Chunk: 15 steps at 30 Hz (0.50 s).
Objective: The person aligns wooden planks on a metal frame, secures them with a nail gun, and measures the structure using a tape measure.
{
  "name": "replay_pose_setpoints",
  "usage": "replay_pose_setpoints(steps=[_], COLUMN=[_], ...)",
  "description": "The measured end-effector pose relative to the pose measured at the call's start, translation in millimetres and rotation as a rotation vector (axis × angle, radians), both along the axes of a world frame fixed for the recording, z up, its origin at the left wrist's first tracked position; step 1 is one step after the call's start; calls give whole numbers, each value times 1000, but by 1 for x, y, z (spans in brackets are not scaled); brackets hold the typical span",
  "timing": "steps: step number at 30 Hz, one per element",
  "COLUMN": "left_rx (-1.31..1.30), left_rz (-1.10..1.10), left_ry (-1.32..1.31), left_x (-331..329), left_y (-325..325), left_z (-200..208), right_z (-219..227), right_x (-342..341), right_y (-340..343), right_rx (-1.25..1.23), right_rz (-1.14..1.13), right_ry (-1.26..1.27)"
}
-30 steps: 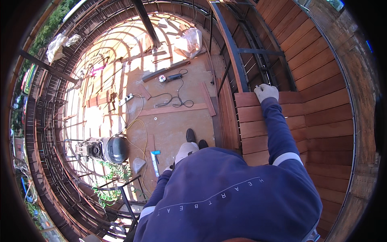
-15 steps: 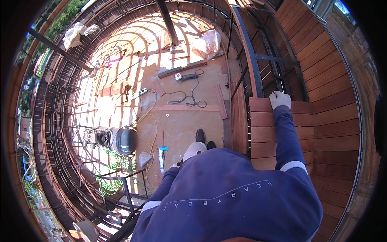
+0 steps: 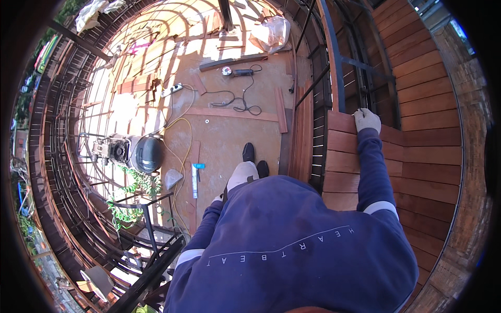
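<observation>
My right hand (image 3: 367, 121), in a pale glove, is at the right with its arm stretched forward. Its fingers curl over the far edge of the last reddish-brown wooden plank (image 3: 342, 123) in a row of bench slats. Beyond that plank the dark metal frame (image 3: 334, 62) shows bare. Low at my left side, only a sliver of my gloved left hand (image 3: 217, 199) appears past the sleeve. Its fingers are hidden, and a dark narrow shape lies beside it. On the floor near it lies a try square (image 3: 195, 180) with a blue handle.
An angle grinder (image 3: 240, 72) with its cord lies on the floor ahead, near a power strip (image 3: 172, 89). An air compressor (image 3: 145, 154) stands at the left above a coiled green hose (image 3: 136, 188). Loose planks (image 3: 281, 109) and a clear plastic bag (image 3: 272, 33) lie farther off.
The view has shifted, so the floor items sit higher and farther left. My right hand stays at the plank's far edge, slightly nearer its left end.
</observation>
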<state>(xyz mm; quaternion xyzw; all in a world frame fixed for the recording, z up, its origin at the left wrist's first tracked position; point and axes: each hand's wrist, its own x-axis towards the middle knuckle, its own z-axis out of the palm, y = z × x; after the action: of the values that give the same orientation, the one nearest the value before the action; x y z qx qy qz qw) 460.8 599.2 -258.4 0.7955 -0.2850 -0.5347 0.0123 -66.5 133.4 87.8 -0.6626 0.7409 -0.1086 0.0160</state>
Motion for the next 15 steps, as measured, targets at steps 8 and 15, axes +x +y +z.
replay_pose_setpoints(steps=[8,15], left_rx=[19,91], left_rz=[36,-33], left_ry=[31,-8], left_x=[-20,-9], left_y=[-6,-19], left_z=[48,81], right_z=[-9,-7], right_x=[-8,-9], right_y=[-5,-3], right_rx=[-13,6], right_rz=[-2,-2], right_ry=[17,-19])
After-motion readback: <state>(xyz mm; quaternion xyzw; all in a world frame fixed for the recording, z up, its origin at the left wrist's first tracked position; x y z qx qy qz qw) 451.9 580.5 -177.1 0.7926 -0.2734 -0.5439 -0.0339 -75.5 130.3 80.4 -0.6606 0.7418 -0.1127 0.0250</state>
